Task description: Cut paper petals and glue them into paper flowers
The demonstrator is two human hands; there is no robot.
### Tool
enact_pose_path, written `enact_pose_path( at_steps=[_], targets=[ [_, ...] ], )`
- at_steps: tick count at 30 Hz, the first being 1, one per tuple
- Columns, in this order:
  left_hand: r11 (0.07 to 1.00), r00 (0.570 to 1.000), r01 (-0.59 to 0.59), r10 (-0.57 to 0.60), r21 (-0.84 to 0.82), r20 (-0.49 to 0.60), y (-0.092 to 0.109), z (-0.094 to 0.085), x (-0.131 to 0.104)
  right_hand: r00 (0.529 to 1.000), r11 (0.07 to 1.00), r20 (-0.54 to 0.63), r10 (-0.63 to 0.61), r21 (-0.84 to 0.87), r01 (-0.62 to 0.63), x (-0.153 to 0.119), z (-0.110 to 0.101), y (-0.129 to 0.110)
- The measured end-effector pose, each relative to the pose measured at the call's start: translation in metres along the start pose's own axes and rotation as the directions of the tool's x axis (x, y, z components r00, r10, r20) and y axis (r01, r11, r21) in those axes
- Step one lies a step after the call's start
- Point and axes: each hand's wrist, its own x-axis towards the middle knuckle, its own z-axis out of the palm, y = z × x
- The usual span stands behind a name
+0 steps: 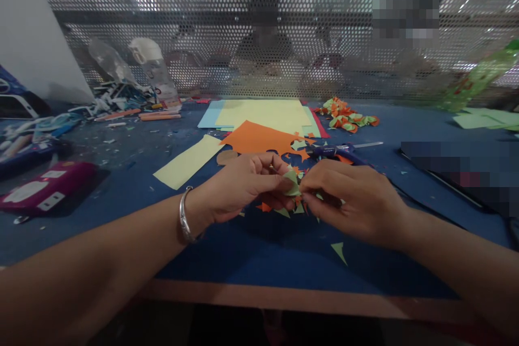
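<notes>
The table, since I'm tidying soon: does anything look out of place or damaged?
One green scrap lies alone near the front of the table, apart from the main scrap cluster. The orange sheet has bites missing along its edge.

No legible text; print on white-capped bottle (157, 77), magenta case (47, 187) too blurred.

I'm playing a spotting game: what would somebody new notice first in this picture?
Probably the big orange sheet with its cut-into edge, near the middle of the blue table. Just nearer, the left hand pinches a small pale green paper, with the right hand at its edge. Farther back, right of the middle, a bright orange-and-green pile sits near the mesh screen.
</notes>
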Motion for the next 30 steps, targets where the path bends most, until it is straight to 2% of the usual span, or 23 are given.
enact_pose_path(
  at_steps=[3, 8, 11, 15, 17, 21, 25, 30],
  targets=[
    [1.000, 1.000, 0.010, -0.010, -0.029, 0.019, -0.0009, 0.0023, -0.0007, 0.999, 0.998, 0.008, 0.050, 0.048, -0.050, 0.0014, 0.0003, -0.0013],
    [0.998, 1.000, 0.023, -0.022, -0.057, 0.016, -0.0025, 0.0044, -0.0015, 0.979, 0.962, 0.008, 0.202, 0.184, -0.200, 0.0047, 0.0027, -0.0024],
    [0.999, 0.999, -0.001, -0.001, 0.048, 0.037, -0.0035, 0.0041, -0.0026, 0.963, 0.937, -0.007, 0.271, 0.232, -0.262, 0.0064, 0.0035, -0.0021],
    [0.973, 0.990, -0.138, 0.132, 0.188, 0.042, -0.0063, 0.0037, -0.0018, 0.940, 0.901, 0.011, 0.340, 0.282, -0.329, 0.0075, 0.0044, -0.0011],
    [0.964, 0.983, -0.181, 0.182, 0.194, 0.012, -0.0072, 0.0046, -0.0007, 0.933, 0.887, 0.016, 0.360, 0.304, -0.348, 0.0078, 0.0051, -0.0007],
    [0.955, 0.977, -0.188, 0.206, 0.229, -0.057, -0.0065, 0.0077, -0.0007, 0.923, 0.871, 0.030, 0.384, 0.319, -0.373, 0.0083, 0.0065, -0.0002],
    [0.922, 0.971, -0.188, 0.227, 0.340, -0.078, -0.0056, 0.0093, -0.0038, 0.917, 0.862, 0.041, 0.397, 0.327, -0.388, 0.0083, 0.0074, -0.0001],
    [0.909, 0.963, -0.195, 0.248, 0.368, -0.101, -0.0034, 0.0101, -0.0047, 0.917, 0.862, 0.039, 0.397, 0.328, -0.387, 0.0082, 0.0074, -0.0005]
  ],
)
